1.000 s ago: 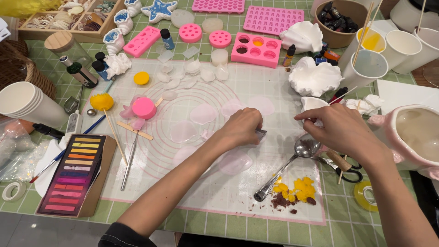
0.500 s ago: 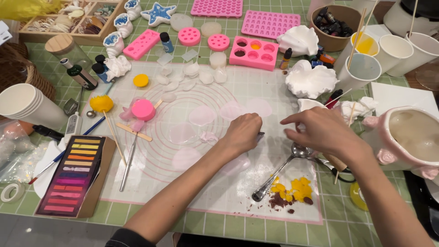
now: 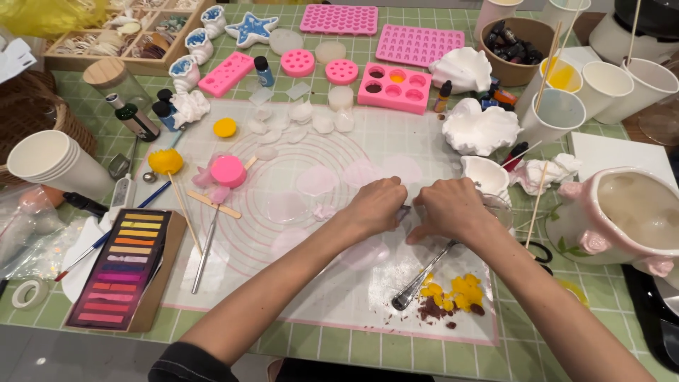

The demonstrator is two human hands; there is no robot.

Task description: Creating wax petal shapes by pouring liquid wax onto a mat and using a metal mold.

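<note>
Here, the left hand [image 3: 378,205] and right hand [image 3: 445,209] met fingertip to fingertip over the translucent silicone mat [image 3: 318,283], pinching something small and unidentifiable between them; the metal spoon [image 3: 424,276] lay diagonally just below the right hand.

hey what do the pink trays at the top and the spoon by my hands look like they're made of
Pink trays: probably silicone, going by the matte, soft-looking surface and rounded moulded cavities. Spoon: looks like polished metal, silvery with bright reflections along the handle. It lies on the mat below the right hand.
</note>
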